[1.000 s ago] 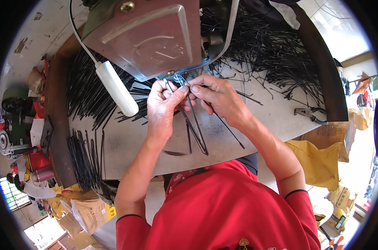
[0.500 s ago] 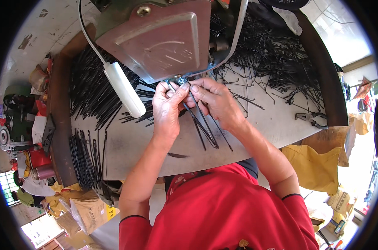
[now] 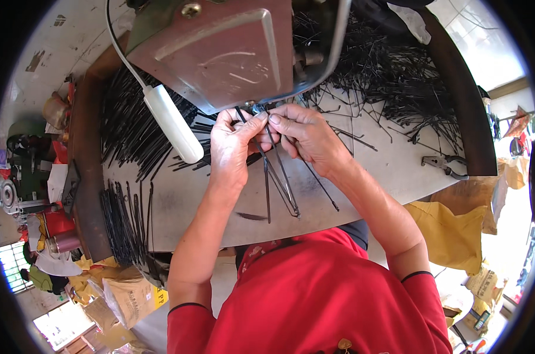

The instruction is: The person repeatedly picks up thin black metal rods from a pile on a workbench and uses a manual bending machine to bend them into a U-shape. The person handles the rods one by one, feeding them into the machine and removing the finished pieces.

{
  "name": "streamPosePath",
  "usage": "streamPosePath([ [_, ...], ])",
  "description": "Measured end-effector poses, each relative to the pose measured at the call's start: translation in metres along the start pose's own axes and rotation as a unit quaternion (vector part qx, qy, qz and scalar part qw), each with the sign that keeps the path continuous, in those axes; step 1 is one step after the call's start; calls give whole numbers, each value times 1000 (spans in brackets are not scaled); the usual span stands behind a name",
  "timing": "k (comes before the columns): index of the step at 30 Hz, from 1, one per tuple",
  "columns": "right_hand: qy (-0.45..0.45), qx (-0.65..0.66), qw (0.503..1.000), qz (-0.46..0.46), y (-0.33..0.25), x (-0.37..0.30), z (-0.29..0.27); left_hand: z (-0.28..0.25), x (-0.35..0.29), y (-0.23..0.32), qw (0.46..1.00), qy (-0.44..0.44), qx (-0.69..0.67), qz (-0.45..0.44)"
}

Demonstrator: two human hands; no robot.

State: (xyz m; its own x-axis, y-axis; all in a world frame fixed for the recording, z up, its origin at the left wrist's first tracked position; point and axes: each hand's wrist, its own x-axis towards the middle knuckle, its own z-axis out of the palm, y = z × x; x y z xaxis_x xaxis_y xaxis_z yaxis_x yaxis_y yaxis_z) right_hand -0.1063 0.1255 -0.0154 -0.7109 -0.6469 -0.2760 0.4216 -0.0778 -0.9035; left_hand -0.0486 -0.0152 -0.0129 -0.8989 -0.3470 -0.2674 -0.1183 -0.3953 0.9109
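Note:
Just under the machine head (image 3: 220,71), my two hands work close together with their fingertips nearly touching. My left hand (image 3: 235,141) is closed, thumb and fingers pinching thin black metal rods (image 3: 267,192) whose lower ends hang towards me over the table. Two of these rods meet near their bottom ends. My right hand (image 3: 309,138) is also closed, with another slim black rod (image 3: 323,189) slanting out below its fingers to the right. The rods' upper ends are at the bottom edge of the machine, where small metal parts are partly hidden by my fingers.
A white lamp (image 3: 176,127) hangs left of the machine. Black rods lie in a dense pile (image 3: 140,121) at left, a smaller bundle (image 3: 121,224) nearer me, and a tangled heap (image 3: 397,76) at right. Pliers (image 3: 444,164) rest by the table's right rim; yellow cloth (image 3: 450,233) hangs below.
The rods' lower ends have swung and spread apart, the left one moving left and the right one slightly right. Both hands stay pinched below the machine. The whole view has shifted a little.

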Motion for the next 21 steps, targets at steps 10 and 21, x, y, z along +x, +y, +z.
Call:
streamPosePath([
  [10,32,-55,998,-29,-8,-16,14,-1,-21,13,998,-24,-5,52],
  [21,-220,-336,904,-149,-46,-70,12,-81,-89,64,987,70,147,5],
])
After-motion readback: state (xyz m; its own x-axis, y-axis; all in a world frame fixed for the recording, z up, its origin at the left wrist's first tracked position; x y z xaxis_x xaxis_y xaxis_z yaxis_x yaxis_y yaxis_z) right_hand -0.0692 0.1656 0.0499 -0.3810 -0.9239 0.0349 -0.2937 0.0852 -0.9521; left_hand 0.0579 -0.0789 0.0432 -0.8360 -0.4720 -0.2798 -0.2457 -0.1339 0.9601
